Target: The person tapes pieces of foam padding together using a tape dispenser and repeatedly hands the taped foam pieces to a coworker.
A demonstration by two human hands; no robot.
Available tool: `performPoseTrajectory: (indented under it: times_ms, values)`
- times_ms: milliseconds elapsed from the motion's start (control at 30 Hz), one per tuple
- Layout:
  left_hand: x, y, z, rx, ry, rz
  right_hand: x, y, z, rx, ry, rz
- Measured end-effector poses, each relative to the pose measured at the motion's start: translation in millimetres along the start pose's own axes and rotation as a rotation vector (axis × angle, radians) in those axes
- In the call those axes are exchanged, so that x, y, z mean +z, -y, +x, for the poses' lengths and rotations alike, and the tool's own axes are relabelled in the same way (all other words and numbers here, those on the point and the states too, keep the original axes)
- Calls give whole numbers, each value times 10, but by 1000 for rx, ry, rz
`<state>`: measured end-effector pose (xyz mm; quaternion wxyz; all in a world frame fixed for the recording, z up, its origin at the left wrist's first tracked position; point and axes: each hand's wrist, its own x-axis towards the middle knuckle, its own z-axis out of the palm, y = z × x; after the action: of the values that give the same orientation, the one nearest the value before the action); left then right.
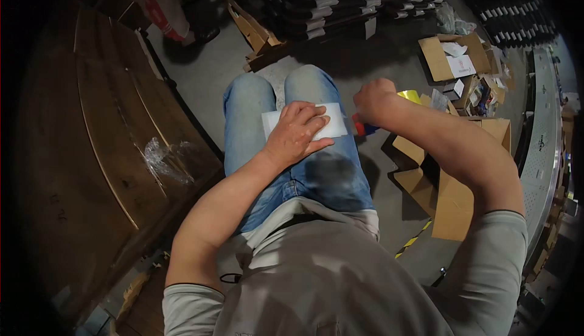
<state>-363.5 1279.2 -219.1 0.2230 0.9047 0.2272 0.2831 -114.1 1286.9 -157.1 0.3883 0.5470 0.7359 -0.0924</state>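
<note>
A flat white packet [331, 120], apparently wrapped in foam sheet, lies across my thighs. My left hand [295, 128] rests on top of it, fingers bent and thumb apart, holding it against the jeans. Beyond the right knee, my right hand [376, 100] is closed in a fist, its fingers mostly turned away from view. Just under that fist shows a red and blue tape dispenser [364, 127], partly hidden by the hand. A shiny yellow roll [409, 96] appears behind the right wrist; whether it belongs to the dispenser is unclear.
Open cardboard boxes [453, 205] stand on the floor at my right, with another box [453, 59] holding white cartons farther off. Large brown cardboard [91, 141] fills the left side. Stacked black parts [322, 7] are ahead. Another person's leg [161, 7] is at upper left.
</note>
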Motion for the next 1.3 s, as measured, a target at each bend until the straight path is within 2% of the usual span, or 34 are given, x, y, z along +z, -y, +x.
performPoseTrajectory:
  times_ms: [67, 100, 167, 233, 300, 367, 433, 467, 533, 567, 600, 667, 733, 833, 900, 933, 1000, 1033, 1067, 1167, 1233, 1300]
  values:
    - [16, 22, 49, -27, -14, -33, 13, -32, 107, -147, -152, -69]
    - [32, 29, 39, -29, -15, -13, -76, -72, 198, -137, -172, -96]
    - [51, 10, 5, -32, -43, -43, -199, 42, 225, -84, 84, -151]
    - [40, 31, 28, -37, -89, -70, -226, 52, 164, -29, 129, -207]
    - [35, 71, -75, -46, -123, -99, 298, 51, -263, -186, 172, -1112]
    - [-27, 82, -190, -66, -158, -125, 1046, -523, -135, -3, 708, -503]
    - [-35, 63, -134, -102, -172, -147, 1718, -1345, -1196, -427, -569, 317]
    - [-33, 42, -144, -96, -178, -179, 1544, -1318, -1339, -409, -544, 310]
    - [-92, 91, -101, -69, -152, -272, 1114, -1053, -1247, 163, 602, 444]
    - [-163, 60, -50, -69, -136, -229, 622, -848, -1412, 266, 535, 518]
    - [-221, 26, -7, -60, -106, -238, 486, -763, -1474, 268, 546, 549]
    - [-308, 1, 113, -127, -35, -326, 365, -667, -1528, 158, 336, 1070]
    - [-306, -6, 174, -175, -1, -325, 239, -463, -1494, -18, 152, 1193]
    - [-307, 29, 217, -282, 36, -309, -174, -170, -1374, -178, 169, 1322]
    - [-327, 39, 225, -335, 53, -282, -309, -57, -1199, -281, 364, 1319]
    - [-313, 19, 227, -323, -1, -284, -352, 8, -1097, -298, 354, 1323]
    - [-312, 15, 216, -309, -54, -270, -344, 100, -877, -432, 209, 1234]
    - [-321, 28, 203, -413, -26, -328, -224, 116, -725, -508, 144, 1271]
    - [-352, 29, 213, -519, -1, -386, -131, 130, -591, -521, 132, 1271]
    - [-476, 20, 307, -628, -57, -387, -7, 159, -303, -513, 131, 1201]
    - [-563, 89, 396, -593, -123, -304, 4, 137, -205, -535, 241, 1297]
    - [-679, 149, 490, -557, -182, -228, 6, 121, -195, -551, 226, 1305]
